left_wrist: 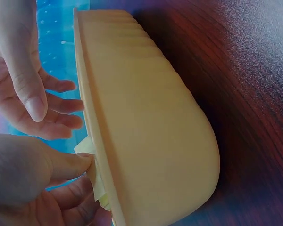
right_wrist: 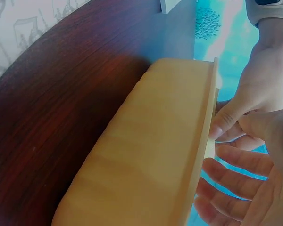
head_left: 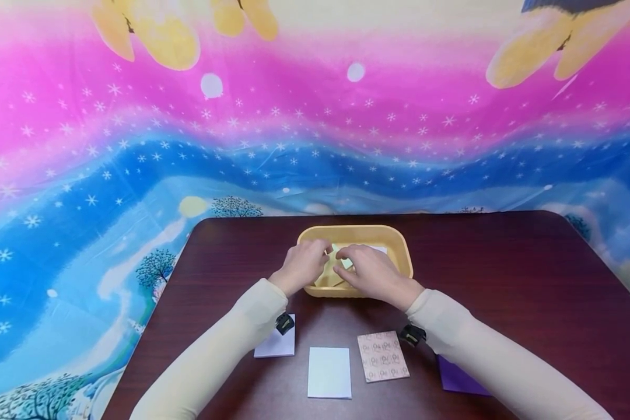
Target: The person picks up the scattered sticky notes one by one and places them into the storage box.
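Note:
A yellow plastic basket (head_left: 408, 256) stands near the far side of the table, with pale yellow paper (head_left: 322, 279) and a whitish-green piece inside. Over its left part, my left hand (head_left: 303, 262) pinches pale yellow paper (left_wrist: 99, 182); the left wrist view shows the thumb on it at the rim. My right hand (head_left: 373, 271) reaches over the basket from the right. Its fingers are loosely bent and spread, close to the left hand, and nothing is visible in them in the right wrist view (right_wrist: 240, 188). The basket's wall hides much of what lies inside.
On the near side of the dark wooden table (head_left: 231, 251) lie a lavender pad (head_left: 273, 345), a white pad (head_left: 329, 373), a pink printed pad (head_left: 383, 357) and a purple pad (head_left: 459, 376), partly under the right sleeve. A colourful cloth (head_left: 315, 128) hangs behind.

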### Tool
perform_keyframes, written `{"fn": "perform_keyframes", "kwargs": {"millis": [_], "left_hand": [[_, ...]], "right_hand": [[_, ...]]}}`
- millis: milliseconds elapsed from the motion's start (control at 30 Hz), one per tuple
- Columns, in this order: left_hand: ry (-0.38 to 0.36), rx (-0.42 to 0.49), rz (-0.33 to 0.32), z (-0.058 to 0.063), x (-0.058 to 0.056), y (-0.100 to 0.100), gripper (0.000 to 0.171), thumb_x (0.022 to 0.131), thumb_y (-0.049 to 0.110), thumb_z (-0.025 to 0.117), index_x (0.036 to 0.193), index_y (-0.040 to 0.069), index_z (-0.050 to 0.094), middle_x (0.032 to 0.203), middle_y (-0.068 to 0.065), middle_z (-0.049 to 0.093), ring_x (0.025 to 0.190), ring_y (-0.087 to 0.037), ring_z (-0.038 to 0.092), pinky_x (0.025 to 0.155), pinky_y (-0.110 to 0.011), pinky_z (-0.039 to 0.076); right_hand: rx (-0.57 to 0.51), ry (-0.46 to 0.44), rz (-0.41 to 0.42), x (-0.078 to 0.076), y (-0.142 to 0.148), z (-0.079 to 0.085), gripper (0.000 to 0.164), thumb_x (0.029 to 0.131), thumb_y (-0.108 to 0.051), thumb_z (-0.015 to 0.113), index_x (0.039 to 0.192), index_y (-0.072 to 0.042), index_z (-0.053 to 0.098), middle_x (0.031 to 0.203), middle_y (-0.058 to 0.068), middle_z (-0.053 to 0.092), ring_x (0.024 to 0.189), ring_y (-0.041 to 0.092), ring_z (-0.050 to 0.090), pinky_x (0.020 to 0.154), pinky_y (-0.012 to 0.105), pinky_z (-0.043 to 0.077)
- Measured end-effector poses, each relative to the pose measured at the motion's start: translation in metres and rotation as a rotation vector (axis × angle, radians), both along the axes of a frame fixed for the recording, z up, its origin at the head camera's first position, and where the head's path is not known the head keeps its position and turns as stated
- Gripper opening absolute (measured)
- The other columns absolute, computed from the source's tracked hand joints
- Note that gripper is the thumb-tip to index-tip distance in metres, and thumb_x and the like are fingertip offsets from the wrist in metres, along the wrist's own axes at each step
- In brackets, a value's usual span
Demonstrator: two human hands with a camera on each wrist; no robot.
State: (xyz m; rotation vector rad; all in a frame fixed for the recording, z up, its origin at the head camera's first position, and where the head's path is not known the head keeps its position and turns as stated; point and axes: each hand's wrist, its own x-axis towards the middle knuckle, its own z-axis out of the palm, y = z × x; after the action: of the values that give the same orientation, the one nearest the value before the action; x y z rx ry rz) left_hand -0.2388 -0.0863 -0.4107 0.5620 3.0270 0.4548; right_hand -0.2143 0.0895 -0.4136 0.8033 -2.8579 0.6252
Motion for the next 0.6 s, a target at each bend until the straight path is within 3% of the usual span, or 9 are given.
{"fn": "perform_keyframes", "kwargs": {"millis": [200, 600], "left_hand": [[-0.025, -0.005, -0.006, -0.0020, -0.0043, 0.0021, 0.020, 0.100, 0.017, 0.061, 0.118, 0.016, 0.071, 0.108, -0.003, 0.076, 0.085, -0.017, 0.068, 0.063, -0.037, 0.051], [-0.048, -0.019, -0.012, -0.0069, -0.0099, 0.0007, 0.025, 0.099, 0.018, 0.064, 0.122, 0.013, 0.071, 0.118, -0.005, 0.075, 0.100, -0.022, 0.071, 0.075, -0.045, 0.056]], "right_hand": [[0.002, 0.001, -0.004, -0.0005, 0.0020, -0.0013, 0.028, 0.096, -0.031, 0.067, 0.113, -0.009, 0.073, 0.108, 0.009, 0.076, 0.098, 0.024, 0.072, 0.080, 0.044, 0.057], [0.029, -0.035, -0.015, -0.0045, 0.0067, -0.0019, 0.029, 0.096, -0.032, 0.068, 0.113, -0.009, 0.073, 0.105, 0.008, 0.077, 0.085, 0.018, 0.070, 0.071, 0.041, 0.056]]}}
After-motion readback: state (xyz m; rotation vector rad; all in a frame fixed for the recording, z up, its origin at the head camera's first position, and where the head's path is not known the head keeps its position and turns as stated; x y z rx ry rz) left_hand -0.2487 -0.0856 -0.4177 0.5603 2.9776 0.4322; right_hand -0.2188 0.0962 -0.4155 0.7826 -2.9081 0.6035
